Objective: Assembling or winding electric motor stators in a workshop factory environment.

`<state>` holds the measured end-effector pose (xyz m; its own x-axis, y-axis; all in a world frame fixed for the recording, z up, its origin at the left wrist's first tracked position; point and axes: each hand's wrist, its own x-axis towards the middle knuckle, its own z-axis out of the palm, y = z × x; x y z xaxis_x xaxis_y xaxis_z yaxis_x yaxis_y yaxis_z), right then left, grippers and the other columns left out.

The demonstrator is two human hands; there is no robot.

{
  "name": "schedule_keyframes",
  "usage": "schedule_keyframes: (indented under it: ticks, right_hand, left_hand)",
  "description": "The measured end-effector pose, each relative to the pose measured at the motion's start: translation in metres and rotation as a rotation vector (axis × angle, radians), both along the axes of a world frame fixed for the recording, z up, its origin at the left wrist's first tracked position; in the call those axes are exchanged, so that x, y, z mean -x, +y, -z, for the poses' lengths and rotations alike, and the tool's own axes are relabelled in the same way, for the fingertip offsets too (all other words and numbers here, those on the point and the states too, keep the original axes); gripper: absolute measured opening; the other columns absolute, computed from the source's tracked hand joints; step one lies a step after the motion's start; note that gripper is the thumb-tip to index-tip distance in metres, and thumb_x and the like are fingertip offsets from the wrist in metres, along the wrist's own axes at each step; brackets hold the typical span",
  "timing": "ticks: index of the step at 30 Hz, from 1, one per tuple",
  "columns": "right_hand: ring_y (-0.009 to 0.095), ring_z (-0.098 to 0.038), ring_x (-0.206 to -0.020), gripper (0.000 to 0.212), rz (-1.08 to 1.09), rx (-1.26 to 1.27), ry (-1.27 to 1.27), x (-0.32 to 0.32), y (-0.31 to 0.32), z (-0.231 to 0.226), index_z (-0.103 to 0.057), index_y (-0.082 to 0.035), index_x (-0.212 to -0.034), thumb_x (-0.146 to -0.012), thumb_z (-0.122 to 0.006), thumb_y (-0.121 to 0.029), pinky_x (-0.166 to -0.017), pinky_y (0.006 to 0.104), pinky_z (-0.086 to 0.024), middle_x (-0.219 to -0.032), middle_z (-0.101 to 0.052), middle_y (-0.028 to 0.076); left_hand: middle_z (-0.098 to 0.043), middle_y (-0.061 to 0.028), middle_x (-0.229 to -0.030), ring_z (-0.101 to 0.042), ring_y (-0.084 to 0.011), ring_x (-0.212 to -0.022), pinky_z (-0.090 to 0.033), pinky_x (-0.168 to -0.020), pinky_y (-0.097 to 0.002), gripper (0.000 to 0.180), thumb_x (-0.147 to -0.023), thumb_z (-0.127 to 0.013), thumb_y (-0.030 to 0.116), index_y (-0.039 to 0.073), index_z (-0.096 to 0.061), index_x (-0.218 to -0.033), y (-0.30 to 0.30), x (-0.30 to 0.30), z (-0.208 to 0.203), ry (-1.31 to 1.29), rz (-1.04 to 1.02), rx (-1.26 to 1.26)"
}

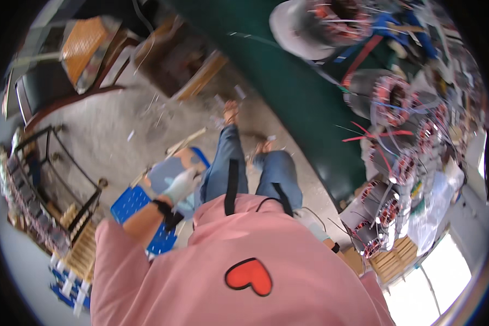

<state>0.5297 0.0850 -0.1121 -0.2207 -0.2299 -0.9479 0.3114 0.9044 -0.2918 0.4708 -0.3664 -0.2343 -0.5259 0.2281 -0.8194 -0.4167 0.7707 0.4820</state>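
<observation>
My left hand (182, 186), in a whitish glove with a dark band at the wrist, is low beside my left thigh. It is nearest to a blue-and-tan seat pad (170, 169) on a blue perforated plastic seat (133, 205). Blur hides its fingers, and I cannot tell whether it touches the pad. My right hand (313, 224), also in a light glove, is down at my right side, mostly hidden by my pink shirt. Its fingers do not show. Several motor stators (362, 98) with reddish windings and loose wires lie on the green-topped table (309, 127) to my right.
A wooden box-like piece (201, 73) stands on the concrete floor (119, 127) ahead. A dark chair (46, 98) is at the far left, with a black metal frame cart (65, 163) nearer. Scraps litter the floor. A clear plastic bag (432, 204) lies beside the stators.
</observation>
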Motion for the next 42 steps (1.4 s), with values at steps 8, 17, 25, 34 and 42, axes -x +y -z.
schedule_keyframes:
  ticks: [8, 17, 25, 34, 42]
  right_hand:
    - [0.028, -0.059, -0.122, 0.035, 0.594, 0.080, 0.671, 0.174, -0.047, 0.071, -0.060, -0.001, -0.128, -0.093, -0.061, -0.006, -0.100, 0.0353, -0.047, -0.136, -0.058, 0.020]
    - [0.048, -0.048, -0.133, 0.056, -0.349, 0.055, 1.347, 0.282, -0.086, 0.148, -0.060, -0.007, -0.132, -0.082, -0.073, -0.030, -0.112, 0.0606, -0.035, -0.145, -0.049, 0.027]
    - [0.037, -0.055, -0.098, 0.027, -0.368, 0.063, 1.241, 0.287, -0.091, 0.138, -0.065, -0.016, -0.100, -0.079, -0.073, -0.031, -0.083, 0.0512, -0.044, -0.104, -0.056, 0.016]
    - [0.027, -0.061, -0.105, 0.033, -0.264, 0.087, 1.190, 0.294, -0.097, 0.101, -0.067, -0.017, -0.117, -0.084, -0.067, -0.020, -0.087, 0.0415, -0.046, -0.116, -0.063, 0.009]
    - [0.030, -0.055, -0.129, 0.056, -0.166, 0.208, 1.240, 0.281, -0.086, 0.111, -0.057, -0.015, -0.141, -0.087, -0.064, -0.022, -0.110, 0.0470, -0.041, -0.142, -0.056, 0.013]
  left_hand:
    - [-0.072, -0.0143, -0.117, -0.067, -0.0314, -0.115, -0.052, -0.094, -0.0453, 0.042, -0.082, -0.073, 0.022, 0.012, -0.068, -0.123, -0.004, 0.073, 0.121, -0.221, 0.756, 0.334]
    - [-0.035, -0.0061, -0.165, -0.027, -0.0297, -0.153, -0.011, -0.126, -0.0538, 0.051, -0.103, -0.044, 0.033, 0.025, -0.046, -0.153, -0.010, -0.032, 0.313, 0.115, 1.244, 0.418]
    - [-0.071, -0.0050, -0.124, -0.064, -0.0276, -0.119, -0.046, -0.096, -0.0509, 0.036, -0.104, -0.046, 0.029, 0.016, -0.073, -0.123, 0.014, -0.063, 0.381, -0.216, 1.135, 0.312]
    - [-0.068, -0.0076, -0.133, -0.061, -0.0333, -0.125, -0.044, -0.102, -0.0579, 0.035, -0.099, -0.053, 0.026, 0.015, -0.073, -0.125, 0.081, 0.161, 0.321, -0.112, 1.219, 0.213]
    - [-0.068, -0.0102, -0.131, -0.063, -0.0354, -0.122, -0.047, -0.100, -0.0559, 0.034, -0.096, -0.055, 0.024, 0.014, -0.073, -0.124, 0.085, 0.358, 0.220, 0.101, 1.350, 0.151]
